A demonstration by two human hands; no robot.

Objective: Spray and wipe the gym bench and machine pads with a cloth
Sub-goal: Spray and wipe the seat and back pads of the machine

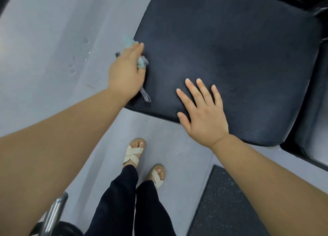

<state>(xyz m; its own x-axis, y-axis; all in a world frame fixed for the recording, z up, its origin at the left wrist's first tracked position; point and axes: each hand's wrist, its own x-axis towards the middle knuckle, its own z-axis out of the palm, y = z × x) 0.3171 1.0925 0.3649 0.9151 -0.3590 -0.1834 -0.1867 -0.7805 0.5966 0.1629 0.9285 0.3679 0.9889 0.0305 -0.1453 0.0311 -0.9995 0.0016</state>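
- While the wide, dark navy vinyl bench pad [239, 49] is viewed from above, a bunched pale blue cloth [142, 61] is held against its left edge by the left hand [126, 70], with fingers and thumb closed around the fabric.
- The right hand [204, 116] is laid flat on the pad near its front edge, with fingers straight and spread and nothing held. The pad seems to be steadied by it.
- No spray bottle is seen. A few drops of liquid [78, 60] are scattered on the grey floor, just left of the pad.
- Wiping is judged to be the step in hand, at the pad's left side. How much of the surface is already clean cannot be told.
- More vinyl would be covered if the cloth were flattened under the palm rather than kept balled.
- Overlapping strokes are best drawn from the left edge towards the right, with the rounded rim and front corner included.
- The patch beneath the right hand could be missed unless that hand is lifted aside as the strokes arrive.
- A patterned strip [146, 95] trailing below the left hand is best tucked in, so that it is not dragged.
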